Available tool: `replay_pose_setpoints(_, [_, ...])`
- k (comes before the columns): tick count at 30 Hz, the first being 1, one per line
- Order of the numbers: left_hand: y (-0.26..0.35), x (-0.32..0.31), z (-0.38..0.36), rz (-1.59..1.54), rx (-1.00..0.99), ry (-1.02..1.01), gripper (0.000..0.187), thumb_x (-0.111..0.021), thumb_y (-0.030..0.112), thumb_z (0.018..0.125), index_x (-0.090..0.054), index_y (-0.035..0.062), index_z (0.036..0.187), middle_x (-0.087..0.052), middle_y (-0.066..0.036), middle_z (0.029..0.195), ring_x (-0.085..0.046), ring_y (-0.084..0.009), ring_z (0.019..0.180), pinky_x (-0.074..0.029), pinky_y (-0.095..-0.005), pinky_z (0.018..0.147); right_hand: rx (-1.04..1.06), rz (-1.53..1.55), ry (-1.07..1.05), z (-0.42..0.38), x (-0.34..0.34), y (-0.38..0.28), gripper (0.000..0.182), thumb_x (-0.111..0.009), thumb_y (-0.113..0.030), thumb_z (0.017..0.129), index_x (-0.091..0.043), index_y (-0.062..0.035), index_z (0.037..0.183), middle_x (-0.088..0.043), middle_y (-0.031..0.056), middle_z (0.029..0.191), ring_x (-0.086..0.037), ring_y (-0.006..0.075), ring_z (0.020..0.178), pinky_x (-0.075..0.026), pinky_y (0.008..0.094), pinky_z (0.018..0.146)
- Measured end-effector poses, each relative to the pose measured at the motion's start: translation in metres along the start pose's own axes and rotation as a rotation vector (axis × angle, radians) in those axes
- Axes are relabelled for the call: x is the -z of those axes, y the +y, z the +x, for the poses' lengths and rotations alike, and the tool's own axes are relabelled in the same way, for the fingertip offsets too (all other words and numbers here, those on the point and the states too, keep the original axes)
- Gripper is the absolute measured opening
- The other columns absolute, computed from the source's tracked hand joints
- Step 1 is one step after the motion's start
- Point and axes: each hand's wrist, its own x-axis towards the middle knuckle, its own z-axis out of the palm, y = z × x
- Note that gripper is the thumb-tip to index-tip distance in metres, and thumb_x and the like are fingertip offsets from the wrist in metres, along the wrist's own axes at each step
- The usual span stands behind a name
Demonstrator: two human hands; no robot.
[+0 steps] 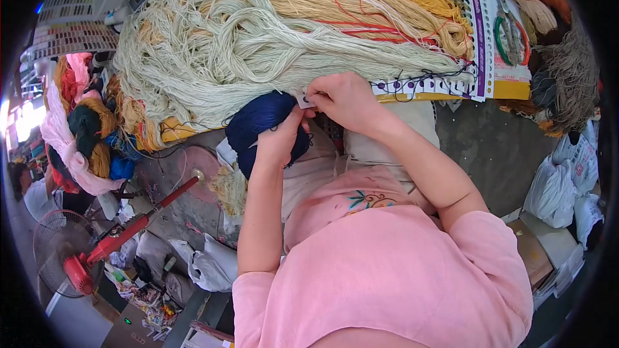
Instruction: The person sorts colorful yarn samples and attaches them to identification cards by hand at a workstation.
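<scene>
My left hand is closed on a navy blue yarn hank, which hangs over the table's front edge. A small white tag sticks up between my two hands, at the left fingertips. My right hand pinches at this tag from the right, thumb and forefinger together. A small dark spot shows at the pinch, too small to make out. Behind my hands lies a thick spread of pale green yarn. Tan yarn lies beyond it, with red strands across.
Right of the yarn is a white punched card strip, and scissors with green and red handles. Coloured hanks hang at left. A red floor fan stands lower left. White plastic bags lie at right. Another person is far left.
</scene>
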Motion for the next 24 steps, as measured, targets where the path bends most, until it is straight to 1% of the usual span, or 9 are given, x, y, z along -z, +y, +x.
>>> replay_pose_setpoints(1, [-0.002, 0.0, 0.0, 0.044, -0.075, 0.016, 0.011, -0.051, 0.012, 0.076, -0.055, 0.0014, 0.076, -0.056, -0.005, 0.066, -0.045, -0.0081, 0.051, -0.038, -0.0205, 0.049, 0.003, 0.003, 0.001, -0.001, 0.001, -0.001, 0.009, -0.052, -0.011, 0.068, -0.057, -0.005, 0.072, -0.056, 0.0106, 0.061, -0.055, 0.025, 0.058, -0.042, 0.0321, 0.053])
replay_pose_setpoints(4, [0.005, 0.002, -0.008, 0.037, -0.016, 0.166, 0.01, -0.052, 0.011, 0.076, -0.054, 0.0017, 0.079, -0.055, -0.005, 0.067, -0.044, -0.0078, 0.05, -0.037, -0.0198, 0.048, 0.005, 0.067, 0.044, -0.009, 0.0, 0.0, 0.009, -0.053, -0.008, 0.068, -0.056, -0.0034, 0.075, -0.056, 0.0108, 0.063, -0.055, 0.0224, 0.057, -0.042, 0.0295, 0.051])
replay_pose_setpoints(7, [0.021, 0.024, -0.021, -0.642, 0.165, -0.114, 0.008, -0.051, 0.006, 0.075, -0.051, 0.0035, 0.083, -0.056, -0.008, 0.083, -0.041, -0.0055, 0.05, -0.035, -0.0198, 0.048, 0.008, 0.212, 0.144, -0.02, -0.004, 0.001, 0.011, -0.052, -0.002, 0.069, -0.054, -0.0014, 0.08, -0.056, 0.0107, 0.067, -0.056, 0.0193, 0.057, -0.042, 0.0267, 0.05])
replay_pose_setpoints(8, [0.024, 0.033, -0.025, -0.692, 0.172, -0.215, 0.011, -0.051, 0.005, 0.075, -0.051, 0.0037, 0.086, -0.056, -0.009, 0.089, -0.04, -0.0051, 0.05, -0.035, -0.0208, 0.049, 0.016, 0.295, 0.2, -0.023, -0.006, 0.0, 0.013, -0.051, 0.001, 0.07, -0.053, -0.0006, 0.082, -0.057, 0.0106, 0.07, -0.055, 0.018, 0.058, -0.042, 0.0255, 0.05])
replay_pose_setpoints(12, [0.034, 0.029, -0.026, -0.607, 0.13, -0.12, 0.008, -0.051, 0.005, 0.075, -0.051, 0.0028, 0.083, -0.057, -0.01, 0.083, -0.042, -0.0062, 0.05, -0.036, -0.0199, 0.047, 0.135, 0.312, 0.287, -0.026, -0.015, 0.0, 0.013, -0.049, 0.003, 0.071, -0.053, 0.0005, 0.083, -0.057, 0.0101, 0.072, -0.055, 0.0163, 0.059, -0.042, 0.0255, 0.05])
replay_pose_setpoints(15, [0.029, 0.018, -0.022, -0.284, -0.009, 0.07, 0.007, -0.052, 0.005, 0.075, -0.052, 0.0004, 0.08, -0.055, -0.006, 0.065, -0.043, -0.0068, 0.047, -0.036, -0.0193, 0.044, 0.039, 0.297, 0.272, -0.024, -0.007, -0.004, 0.011, -0.051, 0.0, 0.07, -0.054, -0.0012, 0.081, -0.056, 0.0115, 0.068, -0.056, 0.0204, 0.058, -0.043, 0.028, 0.05])
replay_pose_setpoints(17, [0.02, 0.01, -0.02, -0.077, -0.045, 0.093, 0.01, -0.051, 0.005, 0.075, -0.053, -0.0005, 0.083, -0.056, -0.006, 0.068, -0.045, -0.0073, 0.046, -0.036, -0.0189, 0.044, 0.081, -0.006, 0.114, -0.021, -0.001, -0.001, 0.008, -0.051, -0.004, 0.069, -0.055, -0.0033, 0.075, -0.055, 0.0121, 0.063, -0.055, 0.0256, 0.057, -0.043, 0.0318, 0.05])
replay_pose_setpoints(19, [0.014, 0.005, -0.019, 0.1, -0.062, 0.146, 0.014, -0.049, 0.006, 0.076, -0.053, -0.0006, 0.088, -0.058, -0.007, 0.073, -0.047, -0.0081, 0.046, -0.036, -0.019, 0.044, 0.087, -0.082, 0.09, -0.016, -0.004, -0.001, 0.006, -0.051, -0.006, 0.068, -0.055, -0.0044, 0.072, -0.054, 0.012, 0.061, -0.053, 0.0272, 0.056, -0.042, 0.0334, 0.049])
replay_pose_setpoints(24, [0.015, 0.0, -0.02, -0.02, -0.039, 0.11, 0.017, -0.047, 0.006, 0.077, -0.051, -0.0012, 0.091, -0.058, -0.008, 0.074, -0.048, -0.0085, 0.05, -0.037, -0.0197, 0.047, 0.133, -0.219, 0.078, -0.01, -0.007, -0.006, 0.006, -0.051, -0.011, 0.067, -0.054, -0.0064, 0.065, -0.052, 0.0107, 0.055, -0.052, 0.0279, 0.052, -0.04, 0.0356, 0.046])
